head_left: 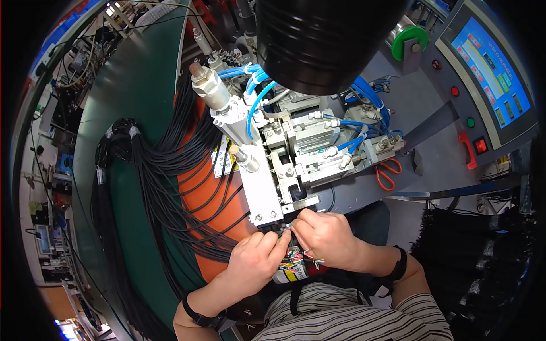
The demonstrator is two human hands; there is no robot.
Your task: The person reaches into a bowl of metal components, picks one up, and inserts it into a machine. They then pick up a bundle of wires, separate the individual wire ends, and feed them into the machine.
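Note:
My left hand and my right hand meet at the front of a metal machine, just below its white block. Both are closed in a pinch, fingertips nearly touching. Whatever lies between the fingers is too small and covered to name; a pale speck shows there. Right under the hands, thin coloured wires in red, yellow, white and black fan out above a container with a yellow label. Black cables run from the left toward my left hand.
A thick bundle of black cables lies over the green table and an orange mat. Above the machine hangs a large black cylinder. Blue air hoses curve behind. At right stands a control panel with a screen; more black cables hang below.

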